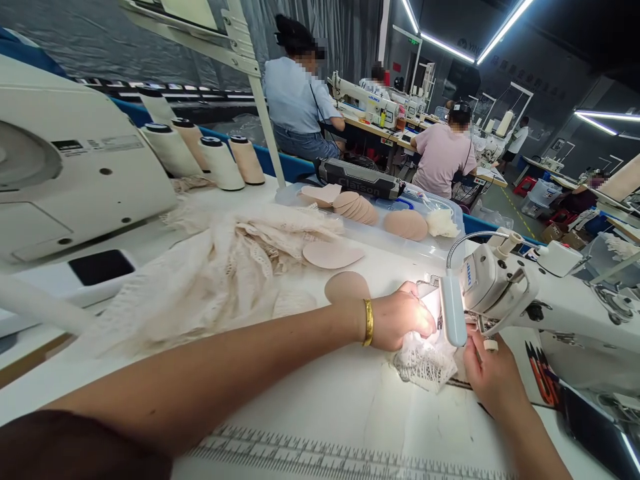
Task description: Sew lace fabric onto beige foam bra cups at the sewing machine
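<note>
The left hand point(403, 317) lies curled on a small piece of cream lace point(425, 360), its grip closed on the fabric right at the needle area of the white sewing machine point(540, 300). The right hand point(493, 377) rests on the near side of the same lace piece, fingers pressed to its edge — whether that grip pinches the fabric or only touches it I cannot tell. The lace lies on the white desk point(350, 400), under the machine's head, lit by a small gooseneck lamp point(453, 310). A gold bangle point(369, 322) sits on the left wrist.

Behind the left arm lies a heap of more lace point(225, 267), with beige foam cups point(333, 254) beside it and more in a clear tray point(430, 247). Thread cones point(220, 163) stand at the back of the desk. A printed ruler point(310, 457) runs along the desk's near edge. Other people point(295, 93) sit at machines further back.
</note>
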`<action>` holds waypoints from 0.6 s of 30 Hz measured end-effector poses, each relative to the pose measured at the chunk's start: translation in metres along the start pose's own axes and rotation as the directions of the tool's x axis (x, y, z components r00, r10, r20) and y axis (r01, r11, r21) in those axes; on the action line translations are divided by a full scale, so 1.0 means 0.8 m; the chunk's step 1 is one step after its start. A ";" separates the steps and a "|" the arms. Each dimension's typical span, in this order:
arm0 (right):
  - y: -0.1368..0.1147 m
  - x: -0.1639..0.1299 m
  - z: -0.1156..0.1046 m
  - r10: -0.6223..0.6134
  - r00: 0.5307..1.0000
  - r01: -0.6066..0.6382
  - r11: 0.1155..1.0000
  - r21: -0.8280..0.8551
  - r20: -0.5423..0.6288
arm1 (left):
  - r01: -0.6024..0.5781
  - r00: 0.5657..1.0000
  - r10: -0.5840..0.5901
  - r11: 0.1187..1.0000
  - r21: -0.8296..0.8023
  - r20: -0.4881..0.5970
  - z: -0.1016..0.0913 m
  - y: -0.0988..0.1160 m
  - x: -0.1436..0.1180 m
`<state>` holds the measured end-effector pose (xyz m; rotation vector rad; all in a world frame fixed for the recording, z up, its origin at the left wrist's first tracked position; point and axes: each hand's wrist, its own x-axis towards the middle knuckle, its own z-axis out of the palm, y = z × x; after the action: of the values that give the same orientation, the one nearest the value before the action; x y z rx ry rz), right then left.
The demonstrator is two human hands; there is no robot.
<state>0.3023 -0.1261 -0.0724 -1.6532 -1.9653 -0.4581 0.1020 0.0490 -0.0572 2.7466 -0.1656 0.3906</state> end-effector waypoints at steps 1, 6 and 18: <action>0.000 -0.002 0.001 0.013 1.000 -0.013 1.000 0.008 0.010 | 0.000 1.000 0.000 1.000 0.003 0.005 0.000 0.001 0.000; -0.003 -0.010 -0.002 -0.014 1.000 0.014 1.000 0.003 -0.021 | 0.033 0.998 -0.035 0.999 0.032 0.047 -0.006 0.003 -0.006; -0.033 0.000 0.001 -0.076 0.975 0.074 0.997 0.018 0.207 | 0.243 0.962 -0.272 0.881 0.405 0.014 -0.003 0.054 -0.008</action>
<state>0.2766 -0.1303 -0.0712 -1.6828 -2.1831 -0.3123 0.0885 0.0104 -0.0422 3.1298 0.2978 0.2771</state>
